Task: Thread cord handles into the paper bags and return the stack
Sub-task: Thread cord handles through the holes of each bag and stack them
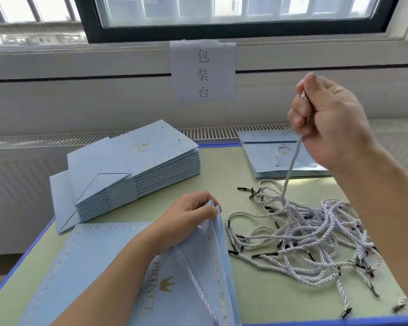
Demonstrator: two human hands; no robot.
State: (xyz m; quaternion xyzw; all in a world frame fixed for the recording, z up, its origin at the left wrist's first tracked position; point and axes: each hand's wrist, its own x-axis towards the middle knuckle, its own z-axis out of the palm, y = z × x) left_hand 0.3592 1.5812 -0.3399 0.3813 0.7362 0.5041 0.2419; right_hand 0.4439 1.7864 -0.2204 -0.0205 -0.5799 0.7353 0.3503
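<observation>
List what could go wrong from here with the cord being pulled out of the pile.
1. The cord in the right hand rises out of a tangled pile; neighbouring cords may lift with it or knot.
2. The left hand holds the bag mouth open only at its top edge; that grip may slip and the mouth close.

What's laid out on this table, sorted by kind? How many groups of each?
Stacks of flat blue paper bags: 2, a tall stack and a low stack
Open bag being worked on: 1, bag, gripped by the left hand
Heaps of white cords: 1, heap; right hand lifts one cord from it
Paper signs: 1, sign
Total: 5
</observation>
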